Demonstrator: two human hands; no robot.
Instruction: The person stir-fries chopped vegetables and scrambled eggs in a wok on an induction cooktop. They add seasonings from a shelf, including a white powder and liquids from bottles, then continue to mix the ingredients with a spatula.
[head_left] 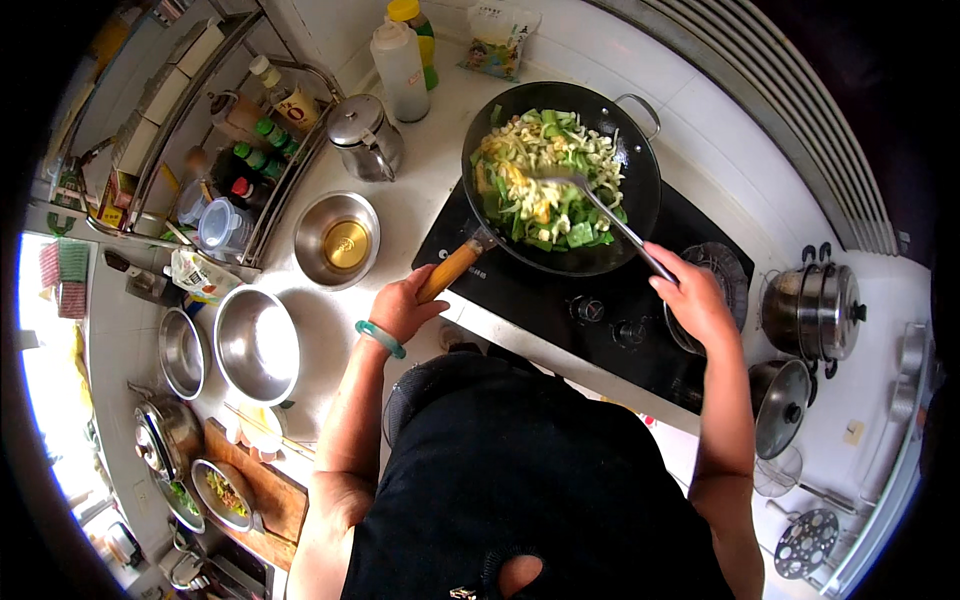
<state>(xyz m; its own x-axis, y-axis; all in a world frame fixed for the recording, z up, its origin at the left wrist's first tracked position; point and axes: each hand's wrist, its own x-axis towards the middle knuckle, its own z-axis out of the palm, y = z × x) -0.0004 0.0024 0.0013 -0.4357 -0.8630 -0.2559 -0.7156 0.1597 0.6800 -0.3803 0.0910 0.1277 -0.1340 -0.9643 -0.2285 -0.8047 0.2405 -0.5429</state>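
My left hand [400, 307] is closed round the wooden handle [452, 270] of a dark wok [640, 178] on the black gas hob [545, 285]. A green bangle circles that wrist. In the wok lies a heap of chopped green vegetables [560, 140] with pale strips and yellowish bits among them. With my right hand [693, 295] I grip the end of a long metal spatula [625, 228], which slants down to the left. Its blade rests in the food and is partly covered by it.
Left of the hob stand a steel bowl with yellow liquid [310, 225], a larger steel bowl [235, 340], a steel pot [365, 140] and a squeeze bottle [400, 75]. A bottle rack [290, 185] is beyond them. Stacked pots [810, 310] stand at the right, near a lidded pan [780, 400].
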